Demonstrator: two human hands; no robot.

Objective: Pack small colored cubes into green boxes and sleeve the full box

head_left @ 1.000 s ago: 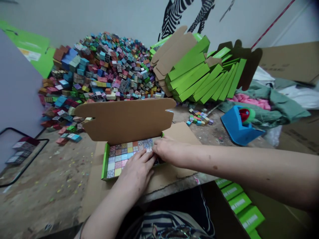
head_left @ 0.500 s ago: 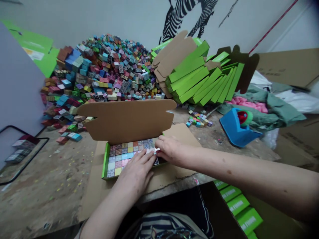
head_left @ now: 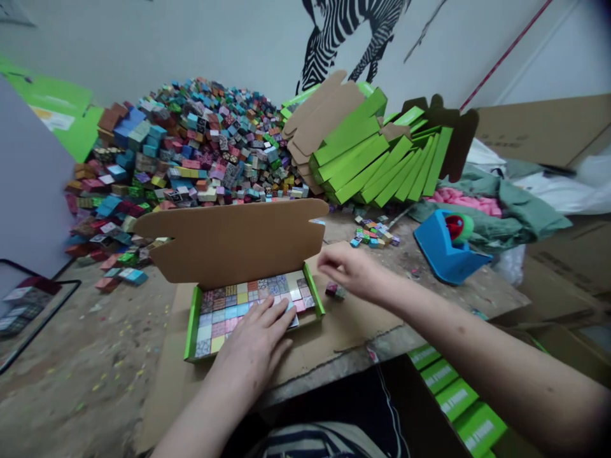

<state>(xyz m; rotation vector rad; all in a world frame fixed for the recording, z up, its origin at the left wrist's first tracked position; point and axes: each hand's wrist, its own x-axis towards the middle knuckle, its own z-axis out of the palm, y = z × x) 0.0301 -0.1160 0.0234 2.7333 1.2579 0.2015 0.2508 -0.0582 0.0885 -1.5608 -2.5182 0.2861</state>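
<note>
"Your open box (head_left: 191,324) sits on cardboard (head_left: 353,318) over the stained table (head_left: 109,356)."

"Your left hand (head_left: 252,337) lies flat on its blocks (head_left: 238,299); your right hand (head_left: 347,267) curls at its two o'clock, contents unclear."

"Block heap (head_left: 205,146) at eleven, zebra wall (head_left: 344,38) at one."

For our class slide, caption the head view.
Left hand on small blocks in an open green box.

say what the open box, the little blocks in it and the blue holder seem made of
The open box looks like cardboard: matte brown inside, smooth green outside. The little blocks have printed, patterned faces, perhaps paper-covered; their core is hidden. The blue holder seems moulded plastic, given its even colour and slight sheen.
</note>
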